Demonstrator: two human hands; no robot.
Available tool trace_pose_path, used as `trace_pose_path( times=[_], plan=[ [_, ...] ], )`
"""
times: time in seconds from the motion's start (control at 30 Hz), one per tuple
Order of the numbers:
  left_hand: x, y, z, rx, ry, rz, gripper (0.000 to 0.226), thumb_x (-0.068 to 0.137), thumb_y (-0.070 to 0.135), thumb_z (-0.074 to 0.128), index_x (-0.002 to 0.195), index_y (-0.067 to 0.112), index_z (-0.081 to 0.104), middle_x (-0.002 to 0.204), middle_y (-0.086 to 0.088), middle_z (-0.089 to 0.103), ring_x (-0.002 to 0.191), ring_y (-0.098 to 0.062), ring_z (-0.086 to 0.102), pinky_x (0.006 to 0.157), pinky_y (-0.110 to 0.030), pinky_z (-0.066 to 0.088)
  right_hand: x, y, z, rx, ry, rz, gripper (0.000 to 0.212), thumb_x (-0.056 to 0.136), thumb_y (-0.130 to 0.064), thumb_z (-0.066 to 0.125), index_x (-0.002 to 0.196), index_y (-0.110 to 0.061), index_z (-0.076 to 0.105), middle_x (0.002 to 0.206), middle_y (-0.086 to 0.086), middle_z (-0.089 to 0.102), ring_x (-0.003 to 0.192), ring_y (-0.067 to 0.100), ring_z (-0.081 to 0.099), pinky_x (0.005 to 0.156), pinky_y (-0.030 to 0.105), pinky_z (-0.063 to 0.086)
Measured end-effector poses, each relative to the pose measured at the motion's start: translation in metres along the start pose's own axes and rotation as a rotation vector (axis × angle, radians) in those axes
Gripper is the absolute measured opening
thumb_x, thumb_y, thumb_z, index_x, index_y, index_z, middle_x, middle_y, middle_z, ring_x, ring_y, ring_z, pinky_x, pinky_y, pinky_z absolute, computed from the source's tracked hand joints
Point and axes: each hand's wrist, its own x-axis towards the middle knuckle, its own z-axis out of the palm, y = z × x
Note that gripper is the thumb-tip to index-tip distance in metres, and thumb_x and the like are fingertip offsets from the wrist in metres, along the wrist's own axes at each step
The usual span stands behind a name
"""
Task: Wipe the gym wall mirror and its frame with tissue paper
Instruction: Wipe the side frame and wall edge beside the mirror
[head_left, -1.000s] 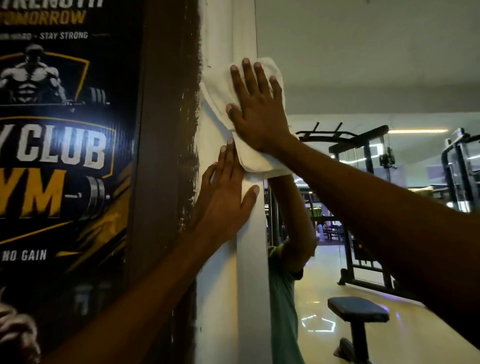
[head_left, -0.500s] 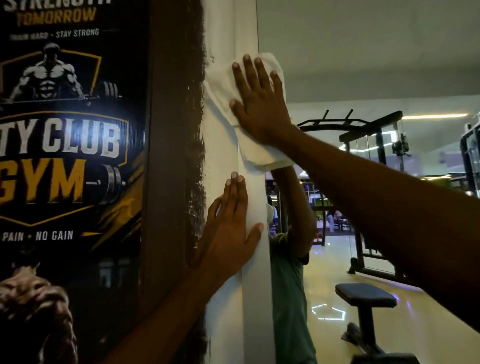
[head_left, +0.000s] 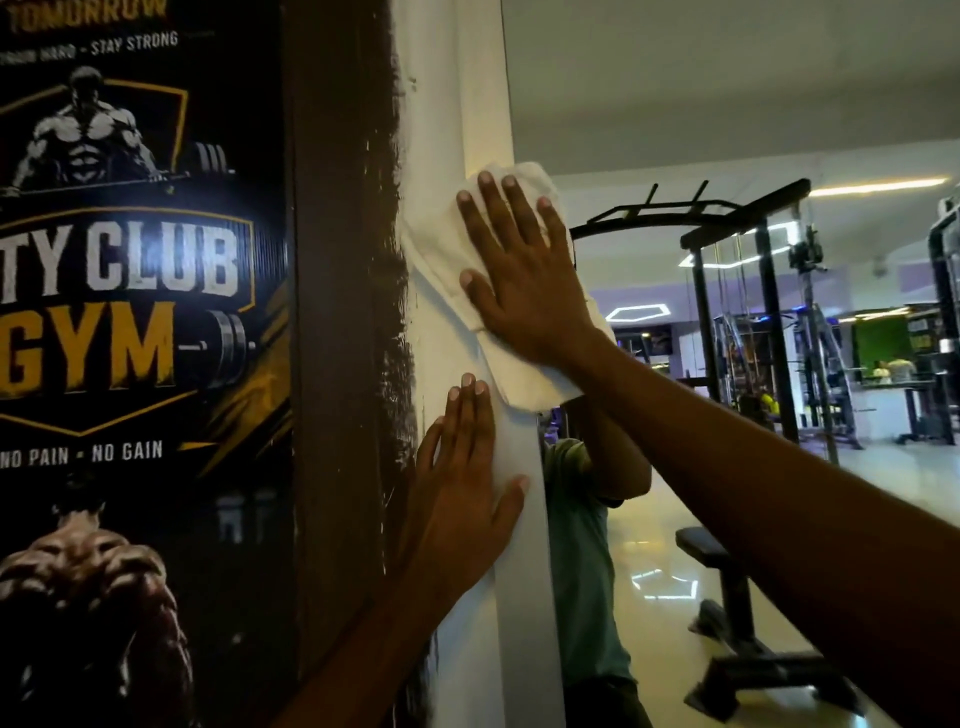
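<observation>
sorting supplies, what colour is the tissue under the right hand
White, slightly creased tissue paper, pressed flat by the right hand; the head view shows it.

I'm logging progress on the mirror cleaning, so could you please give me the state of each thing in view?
right hand: flat, fingers straight, pressing the tissue paper.
tissue paper: folded, pressed against the white frame.
left hand: flat on the frame below, holding nothing.
white frame: upright, brown paint smeared along its left edge.
mirror: reflecting the gym.
</observation>
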Motion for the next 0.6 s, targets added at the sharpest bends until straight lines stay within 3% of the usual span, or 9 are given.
trace_pose_path(
  times=[0.1, 0.23, 0.3, 0.4, 0.53, 0.6],
  plan=[
    [-0.003, -0.004, 0.004, -0.003, 0.01, 0.009, 0.089, 0.098, 0.065, 0.027, 0.158, 0.031, -0.028, 0.172, -0.001, -0.009, 0.157, -0.009, -0.014, 0.126, -0.027, -0.008, -0.026, -0.011, 0.008, 0.007, 0.038, 0.03, 0.072, 0.106, -0.046, 0.032, 0.167, -0.011, 0.016, 0.174, 0.017, 0.008, 0.162, 0.034, 0.004, 0.128, 0.058, 0.007],
    [-0.025, -0.008, 0.015, 0.08, 0.037, 0.058, 0.085, 0.098, 0.058, 0.039, 0.161, 0.007, 0.016, 0.167, -0.016, 0.022, 0.157, -0.026, 0.014, 0.125, -0.043, 0.012, -0.097, -0.026, 0.01, 0.039, -0.002, -0.019, 0.072, 0.107, -0.047, 0.03, 0.167, -0.011, 0.016, 0.175, 0.016, 0.005, 0.162, 0.032, 0.001, 0.129, 0.059, 0.005],
    [-0.035, -0.009, 0.017, 0.091, 0.034, 0.068, 0.084, 0.098, 0.058, 0.04, 0.16, 0.003, 0.024, 0.166, -0.017, 0.024, 0.157, -0.028, 0.017, 0.125, -0.044, 0.014, -0.118, -0.032, 0.009, 0.045, -0.008, -0.024, 0.07, 0.107, -0.045, 0.032, 0.166, -0.01, 0.019, 0.174, 0.016, 0.007, 0.162, 0.032, 0.002, 0.129, 0.059, 0.005],
    [-0.038, -0.008, 0.015, 0.086, 0.026, 0.064, 0.086, 0.098, 0.06, 0.039, 0.161, 0.005, 0.019, 0.167, -0.018, 0.024, 0.157, -0.028, 0.015, 0.126, -0.045, 0.012, -0.116, -0.03, 0.008, 0.045, -0.039, -0.042, 0.072, 0.106, -0.047, 0.034, 0.166, -0.009, 0.021, 0.174, 0.019, 0.009, 0.162, 0.034, 0.005, 0.128, 0.06, 0.006],
    [-0.039, -0.01, 0.01, 0.004, -0.019, 0.053, 0.09, 0.097, 0.06, 0.039, 0.163, 0.019, -0.006, 0.172, -0.007, 0.004, 0.159, -0.013, -0.007, 0.126, -0.033, 0.0, -0.087, -0.02, 0.005, 0.042, -0.057, -0.047, 0.073, 0.106, -0.049, 0.034, 0.165, -0.008, 0.023, 0.173, 0.021, 0.012, 0.161, 0.036, 0.008, 0.128, 0.06, 0.006],
    [-0.044, -0.016, 0.002, -0.045, -0.002, 0.06, 0.081, 0.099, 0.052, 0.038, 0.163, 0.018, 0.001, 0.171, -0.004, 0.007, 0.159, -0.015, 0.0, 0.125, -0.035, 0.005, -0.089, -0.024, 0.004, 0.039, -0.049, -0.002, 0.072, 0.107, -0.048, 0.035, 0.165, -0.008, 0.021, 0.173, 0.021, 0.012, 0.161, 0.036, 0.007, 0.128, 0.059, 0.005]
  ],
)
